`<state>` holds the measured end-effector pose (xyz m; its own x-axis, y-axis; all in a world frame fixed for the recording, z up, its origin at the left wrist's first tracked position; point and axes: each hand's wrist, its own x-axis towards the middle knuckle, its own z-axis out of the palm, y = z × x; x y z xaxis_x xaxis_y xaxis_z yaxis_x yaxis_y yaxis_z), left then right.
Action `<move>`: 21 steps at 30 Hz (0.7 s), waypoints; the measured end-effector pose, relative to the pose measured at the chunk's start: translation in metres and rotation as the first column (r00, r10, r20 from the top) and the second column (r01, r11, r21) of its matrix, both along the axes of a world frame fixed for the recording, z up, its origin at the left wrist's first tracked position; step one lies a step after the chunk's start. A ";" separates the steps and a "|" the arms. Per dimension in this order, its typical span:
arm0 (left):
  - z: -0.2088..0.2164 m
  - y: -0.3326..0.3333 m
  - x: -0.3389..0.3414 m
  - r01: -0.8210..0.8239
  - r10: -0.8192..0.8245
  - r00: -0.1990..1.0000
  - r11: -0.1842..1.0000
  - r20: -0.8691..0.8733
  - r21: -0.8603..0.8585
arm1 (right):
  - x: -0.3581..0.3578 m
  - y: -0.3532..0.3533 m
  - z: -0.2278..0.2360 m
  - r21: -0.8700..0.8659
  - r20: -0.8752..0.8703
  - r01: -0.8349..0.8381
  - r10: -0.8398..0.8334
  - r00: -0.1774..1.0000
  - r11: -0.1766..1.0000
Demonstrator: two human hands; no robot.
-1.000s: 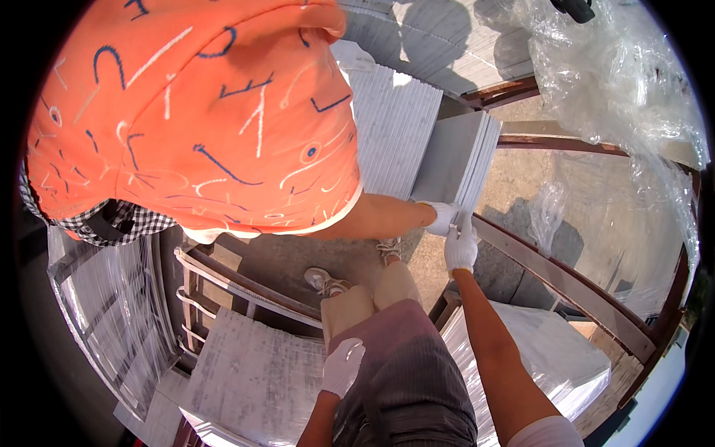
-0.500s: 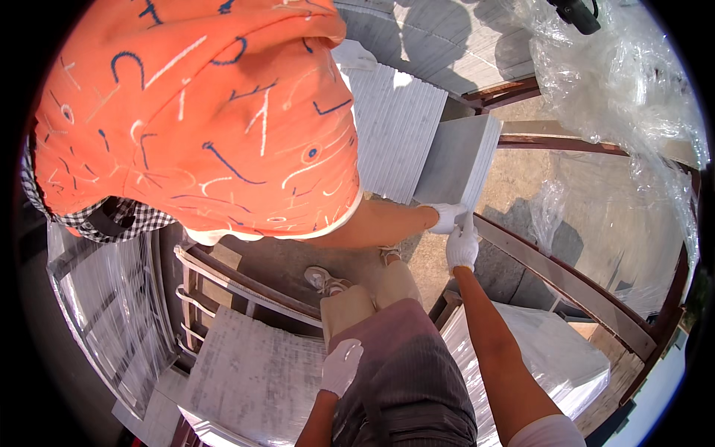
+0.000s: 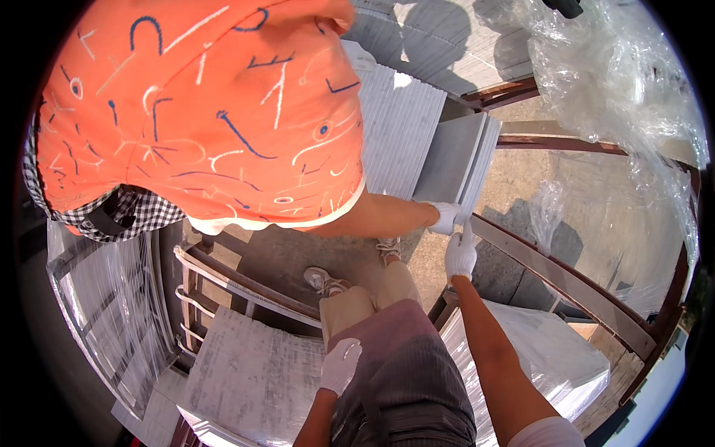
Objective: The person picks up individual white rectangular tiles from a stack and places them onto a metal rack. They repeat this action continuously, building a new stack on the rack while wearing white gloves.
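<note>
My right hand [image 3: 461, 254], in a white knit glove, reaches forward with a finger stretched toward the near corner of the upright grey slabs [image 3: 451, 151]. Its other fingers are partly hidden, and I cannot tell whether the fingertip touches a slab. Right beside it, a co-worker's gloved hand [image 3: 445, 217] is at the same corner. My left hand [image 3: 342, 366], also gloved, lies with loose fingers on the dark apron [image 3: 406, 365] over my thigh and holds nothing.
A co-worker in an orange patterned top [image 3: 216, 112] stands close at left. Behind are rows of slabs [image 3: 398, 127]. A plastic-wrapped stack [image 3: 536, 350] is at lower right, a slab stack [image 3: 249, 372] at lower left. Clear film [image 3: 611, 82] hangs at right near a metal rail [image 3: 558, 279].
A gap has widened between the outer slabs and the grey slab behind. My right hand has shifted slightly nearer to me; the co-worker's torso has moved a little right. My left hand has stayed put.
</note>
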<state>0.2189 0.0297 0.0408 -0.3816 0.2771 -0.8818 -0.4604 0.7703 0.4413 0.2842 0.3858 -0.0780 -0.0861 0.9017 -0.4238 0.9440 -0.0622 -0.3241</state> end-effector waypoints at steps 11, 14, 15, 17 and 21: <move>-0.004 -0.005 0.004 0.017 -0.017 1.000 1.000 -0.004 -0.010 | 0.012 -0.009 0.003 0.021 -0.062 0.021 -0.019 0.998 1.000; -0.004 -0.005 0.006 -0.002 0.002 1.000 1.000 0.005 -0.020 | 0.006 -0.008 0.012 0.012 -0.055 0.016 -0.016 0.998 1.000; -0.004 -0.005 0.006 -0.005 0.006 1.000 1.000 0.007 -0.022 | 0.005 -0.008 0.014 0.016 -0.047 0.016 -0.015 0.999 1.000; -0.003 -0.003 0.006 -0.001 0.001 1.000 1.000 0.011 -0.021 | 0.013 -0.009 0.004 0.078 -0.042 -0.020 0.023 0.999 0.997; -0.001 0.000 0.006 -0.012 0.013 1.000 1.000 0.023 -0.021 | 0.023 -0.010 -0.011 0.130 -0.043 -0.033 0.039 0.998 0.991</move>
<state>0.2248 0.0296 0.0397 -0.3645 0.2540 -0.8959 -0.4800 0.7732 0.4145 0.3072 0.3756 -0.0890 -0.1364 0.9445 -0.2988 0.9289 0.0171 -0.3700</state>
